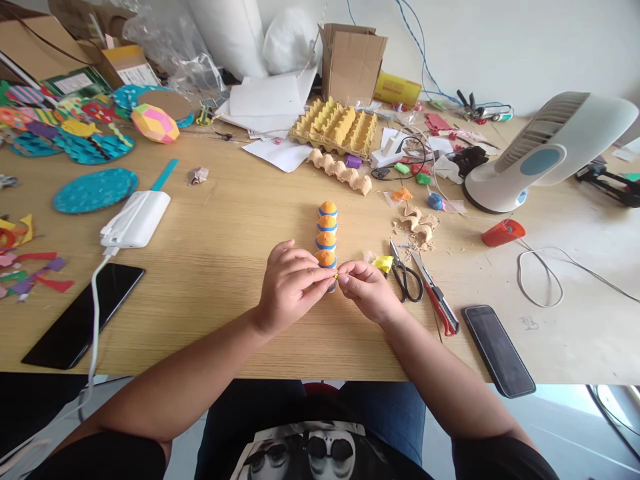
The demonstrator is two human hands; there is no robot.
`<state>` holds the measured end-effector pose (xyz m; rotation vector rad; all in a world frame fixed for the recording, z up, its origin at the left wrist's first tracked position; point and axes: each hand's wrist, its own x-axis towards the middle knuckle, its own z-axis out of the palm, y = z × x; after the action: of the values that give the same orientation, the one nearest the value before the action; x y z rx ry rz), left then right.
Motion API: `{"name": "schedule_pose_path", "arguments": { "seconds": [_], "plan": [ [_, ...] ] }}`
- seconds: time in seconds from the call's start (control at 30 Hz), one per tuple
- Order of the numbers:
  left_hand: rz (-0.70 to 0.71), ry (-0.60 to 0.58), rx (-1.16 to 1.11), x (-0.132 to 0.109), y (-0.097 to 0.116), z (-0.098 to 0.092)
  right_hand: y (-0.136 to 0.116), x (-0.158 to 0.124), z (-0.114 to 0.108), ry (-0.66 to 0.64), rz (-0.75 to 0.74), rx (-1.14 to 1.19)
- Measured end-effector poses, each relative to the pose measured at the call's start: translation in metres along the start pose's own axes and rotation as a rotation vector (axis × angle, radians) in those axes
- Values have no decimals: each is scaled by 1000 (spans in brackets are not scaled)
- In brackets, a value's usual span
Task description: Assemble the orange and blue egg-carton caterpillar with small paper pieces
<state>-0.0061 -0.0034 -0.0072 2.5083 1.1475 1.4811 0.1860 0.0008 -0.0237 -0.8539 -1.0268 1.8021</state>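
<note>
We work at a pale wooden table (225,200) whose grain runs crosswise, its far edge set against a white wall (475,47) where a blue cable (424,57) hangs. Below the near edge we see pale floor (575,427).

A strip (327,238) of orange and blue cups stands mid-table, running from our fingers towards the far edge, its near end partly hidden. Over that end, our right hand (367,287) pinches a tiny yellow bit (337,275) between thumb and forefinger. Our left hand (295,283) brings its fingertips narrowly together beside the bit; we cannot tell whether they grip it.

Right of our hands lie scissors (406,277) and a red cutter (439,300), with a grey phone (499,350) at the near edge. A fan (540,143) stands towards the far right corner. Along the far edge we have an egg tray (335,130) and an upright carton (353,65). Leftward, a white power bank (136,219) sits beyond a black phone (85,317), and paper scraps (30,267) spread near the left edge.
</note>
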Motion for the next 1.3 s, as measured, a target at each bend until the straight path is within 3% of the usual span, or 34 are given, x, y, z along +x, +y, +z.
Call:
{"name": "schedule_pose_path", "arguments": {
  "seconds": [0.43, 0.77, 1.3],
  "plan": [
    [16, -63, -25, 1, -1, 0, -1, 0, -1, 10, -41, -30],
    [2, -40, -21, 2, -1, 0, -3, -1, 0, 16, 13, 17],
    [-8, -45, -13, 1, -1, 1, -2, -1, 1, 37, -71, -77]
  ]
}}
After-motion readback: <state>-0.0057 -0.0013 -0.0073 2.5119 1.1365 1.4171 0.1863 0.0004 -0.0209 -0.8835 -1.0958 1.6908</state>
